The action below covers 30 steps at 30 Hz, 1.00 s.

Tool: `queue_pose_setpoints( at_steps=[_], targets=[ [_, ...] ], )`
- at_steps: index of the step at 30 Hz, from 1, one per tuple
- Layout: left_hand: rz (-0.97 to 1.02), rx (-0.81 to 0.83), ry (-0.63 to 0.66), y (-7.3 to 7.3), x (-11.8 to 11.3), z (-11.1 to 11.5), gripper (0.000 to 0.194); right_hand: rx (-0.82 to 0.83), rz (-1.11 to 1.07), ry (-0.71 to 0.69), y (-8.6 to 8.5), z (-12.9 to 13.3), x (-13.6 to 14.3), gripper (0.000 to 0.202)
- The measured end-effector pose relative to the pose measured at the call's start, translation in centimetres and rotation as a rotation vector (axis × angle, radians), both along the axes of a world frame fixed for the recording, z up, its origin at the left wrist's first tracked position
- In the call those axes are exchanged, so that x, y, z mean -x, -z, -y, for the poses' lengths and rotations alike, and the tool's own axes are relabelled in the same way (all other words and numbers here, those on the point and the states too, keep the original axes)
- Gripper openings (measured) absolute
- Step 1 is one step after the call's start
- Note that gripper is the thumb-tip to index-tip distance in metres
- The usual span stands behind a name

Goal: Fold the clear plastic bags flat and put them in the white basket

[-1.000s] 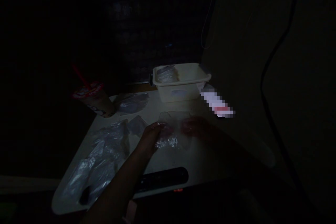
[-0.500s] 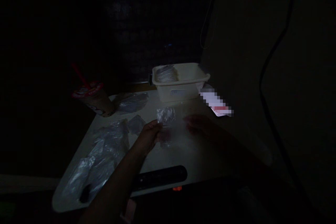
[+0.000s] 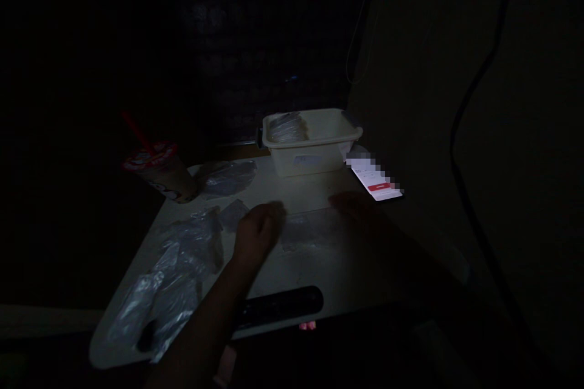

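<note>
A clear plastic sheet or small bag (image 3: 301,232) lies flat and faint between my hands, over the pale tabletop (image 3: 274,270). Just left of it is my left hand (image 3: 258,228), its fingers curled and blurred; whether they grip the plastic's edge is hidden. My right hand (image 3: 358,209) sits in deep shadow to the right of the plastic, and its fingers hardly show. A small flat clear packet (image 3: 234,216) rests beside my left hand. Farther left, crinkled clear plastic bags (image 3: 182,261) are heaped on the table.
A white plastic bin (image 3: 310,158) holding stacked clear packets (image 3: 288,127) stands at the back. To its right lies a lit phone (image 3: 376,182). A lidded drink cup (image 3: 166,176) with a red straw is at the left edge, near another plastic bag (image 3: 228,178). A black handle slot (image 3: 283,307) marks the front.
The shiny folded plastic that my left hand held up is no longer seen upright; clear plastic now lies flat. My left hand has curled and turned over. My right hand has moved little.
</note>
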State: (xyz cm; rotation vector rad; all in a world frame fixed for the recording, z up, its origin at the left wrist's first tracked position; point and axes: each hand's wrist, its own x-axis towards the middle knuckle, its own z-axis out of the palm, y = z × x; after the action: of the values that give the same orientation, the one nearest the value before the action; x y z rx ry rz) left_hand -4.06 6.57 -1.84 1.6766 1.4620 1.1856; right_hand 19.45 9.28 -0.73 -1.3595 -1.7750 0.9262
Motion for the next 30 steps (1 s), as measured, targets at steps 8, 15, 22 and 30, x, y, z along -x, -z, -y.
queue_pose_setpoints(
  at_steps=[8,15,22,30],
  targets=[
    [-0.878,-0.145,0.234,0.2,-2.1,1.2,0.044,-0.366,0.380,0.026,-0.1,2.9,5.9,0.042],
    [-1.140,-0.156,0.240,0.5,-2.2,2.0,0.047,-0.421,0.716,-0.181,1.5,3.9,8.3,0.051],
    [-1.183,-0.161,0.214,0.5,-2.3,2.0,0.047,-0.435,0.837,-0.144,2.0,4.0,7.5,0.053],
    [-1.159,-0.192,0.170,0.4,-2.5,2.1,0.047,-0.479,0.886,-0.023,2.6,3.5,4.6,0.051]
  ],
)
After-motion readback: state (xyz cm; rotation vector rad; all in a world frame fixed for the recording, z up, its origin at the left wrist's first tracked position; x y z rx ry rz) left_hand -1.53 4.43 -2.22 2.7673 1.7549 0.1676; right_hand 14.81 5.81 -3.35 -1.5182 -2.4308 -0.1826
